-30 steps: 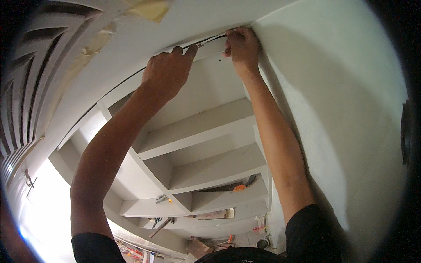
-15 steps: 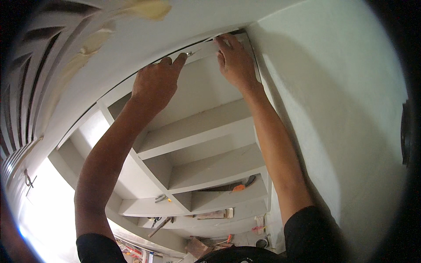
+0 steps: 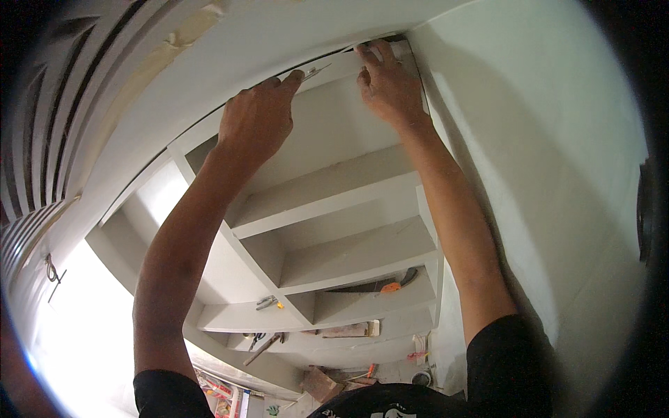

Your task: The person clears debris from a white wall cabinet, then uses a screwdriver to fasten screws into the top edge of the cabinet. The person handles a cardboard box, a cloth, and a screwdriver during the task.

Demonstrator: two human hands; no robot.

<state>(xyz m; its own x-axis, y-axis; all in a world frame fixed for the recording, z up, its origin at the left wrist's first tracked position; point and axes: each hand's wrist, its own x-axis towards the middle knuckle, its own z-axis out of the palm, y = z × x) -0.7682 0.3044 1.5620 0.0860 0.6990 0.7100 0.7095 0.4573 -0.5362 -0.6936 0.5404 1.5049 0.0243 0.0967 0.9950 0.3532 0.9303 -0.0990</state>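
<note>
hands have shifted along the ceiling seam: left hand (image 3: 259,115) now clamped on a thin metal blade (image 3: 315,71) at the white built-in shelf unit's (image 3: 327,191) top edge, right hand (image 3: 387,83) spread flat, fingers apart, by the far-right corner.

White shelf unit (image 3: 334,188), handsaw (image 3: 380,285) and pliers (image 3: 266,302) atop.

Both hands, left hand (image 3: 256,122) and right hand (image 3: 389,87), press the top shelf edge (image 3: 334,70).
</note>
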